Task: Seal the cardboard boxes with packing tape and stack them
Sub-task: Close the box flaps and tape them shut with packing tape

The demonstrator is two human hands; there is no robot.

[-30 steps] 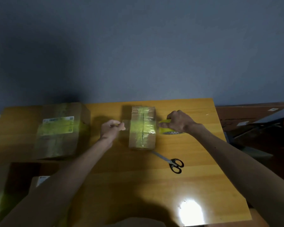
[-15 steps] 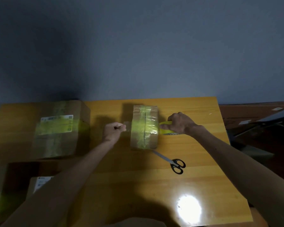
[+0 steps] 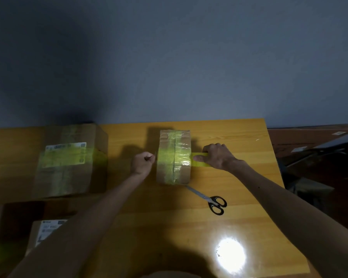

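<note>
**Workpiece.** The small cardboard box (image 3: 174, 157) is sitting on the desk (image 3: 239, 197) at centre, towards the far edge. Yellow-green tape is running across its top face, over the centre seam. The far side of the box is lying near the desk's far edge, which is meeting the wall (image 3: 169, 67).

**Left hand.** The left hand (image 3: 143, 163) is positioned just beside the left side of the box. Its fingers (image 3: 149, 157) are clenched and are pinching the tape end (image 3: 155, 154) at the box's upper left edge.

**Right hand.** The right hand (image 3: 217, 155) is positioned just beside the right side of the box. Its fingers are grasping the tape roll (image 3: 199, 161), which is resting low at desk level, and the thumb is pointing towards the box.

**Surrounding items.**
- The scissors (image 3: 215, 203) are lying flat, closed, off the near right corner of the box. The blade tip is pointing at that corner, very near it, and the black handles are pointing away from it.
- A large taped box (image 3: 68, 159) is occupying the left end of the desk, with a band of bare wood separating it from the left hand.
- A further labelled box (image 3: 46, 231) is showing at lower left, partly hidden by the left forearm.

**Room.** Bare wood is extending from the scissors to the near edge, where a lamp glare (image 3: 230, 254) is reflecting. The desk's right edge is lying well apart from the right hand.
</note>
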